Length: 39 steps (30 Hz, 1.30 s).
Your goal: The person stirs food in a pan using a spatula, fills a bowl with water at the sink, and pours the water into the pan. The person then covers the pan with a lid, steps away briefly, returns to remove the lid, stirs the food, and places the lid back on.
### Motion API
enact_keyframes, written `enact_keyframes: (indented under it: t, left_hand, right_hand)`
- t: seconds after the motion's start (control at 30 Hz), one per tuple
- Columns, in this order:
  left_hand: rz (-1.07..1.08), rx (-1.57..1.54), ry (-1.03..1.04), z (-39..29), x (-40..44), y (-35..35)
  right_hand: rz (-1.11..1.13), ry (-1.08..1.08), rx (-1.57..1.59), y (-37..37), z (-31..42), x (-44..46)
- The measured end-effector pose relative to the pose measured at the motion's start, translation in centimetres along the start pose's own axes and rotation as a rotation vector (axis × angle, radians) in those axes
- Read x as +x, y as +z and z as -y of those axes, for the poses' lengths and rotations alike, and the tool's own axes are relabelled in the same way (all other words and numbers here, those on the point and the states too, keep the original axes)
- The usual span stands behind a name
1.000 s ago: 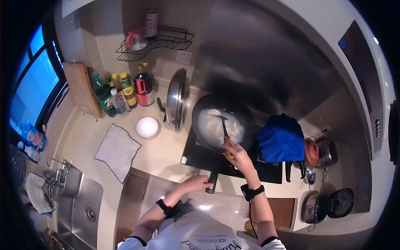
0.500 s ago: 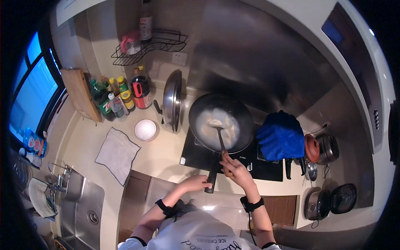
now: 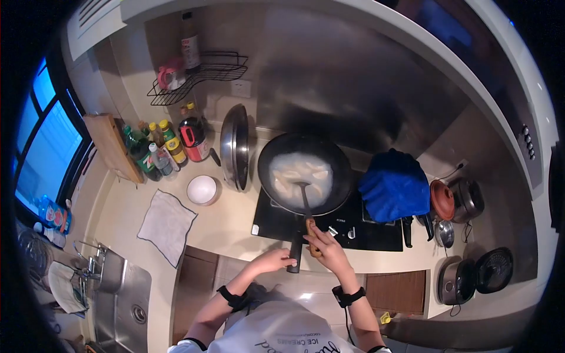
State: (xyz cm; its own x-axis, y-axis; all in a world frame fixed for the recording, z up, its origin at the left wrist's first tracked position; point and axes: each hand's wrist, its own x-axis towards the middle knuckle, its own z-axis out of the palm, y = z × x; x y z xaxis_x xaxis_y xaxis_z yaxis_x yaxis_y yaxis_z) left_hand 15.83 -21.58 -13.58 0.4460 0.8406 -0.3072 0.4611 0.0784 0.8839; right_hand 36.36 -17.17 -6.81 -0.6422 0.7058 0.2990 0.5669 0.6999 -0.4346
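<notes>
The wok (image 3: pixel 341 169) sits on the black stove (image 3: pixel 381 240), its handle (image 3: pixel 296 254) pointing toward the person beside me. The left hand (image 3: pixel 275 260) is clamped on the free end of this handle, thumb on the upper side; the fingers beneath are partly hidden. The right hand (image 3: pixel 328 252) is closed around the wooden grip of a spatula (image 3: pixel 306 203), index finger extended along it. The two hands are apart, one on each side of the wok handle.

The spatula slopes over the near rim of the wok—its blade end rests among pale pieces (image 3: pixel 318 175) in cloudy white liquid. The exact contact below the liquid I cannot tell.

Left of the wok, a metal lid (image 3: pixel 235 148) stands on edge on the tabletop (image 3: pixel 226 234). A white bowl (image 3: pixel 202 190) is placed near it, with a grey cloth (image 3: pixel 168 226) laid flat beyond. Bottles (image 3: pixel 170 144) are grouped behind the bowl, beside an upright wooden board (image 3: pixel 112 148). Right of the wok, a blue cloth (image 3: pixel 394 187) is draped over an item—black handles project from under its near edge.
</notes>
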Motion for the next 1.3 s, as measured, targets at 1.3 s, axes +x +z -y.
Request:
enact_keyframes:
  t: [1.3]
  left_hand:
    - [-0.228, -0.161, -0.106, -1.4, -0.9, 3.1]
  right_hand:
    - [-0.574, -0.082, 0.258, -7.7, -4.3, -4.2]
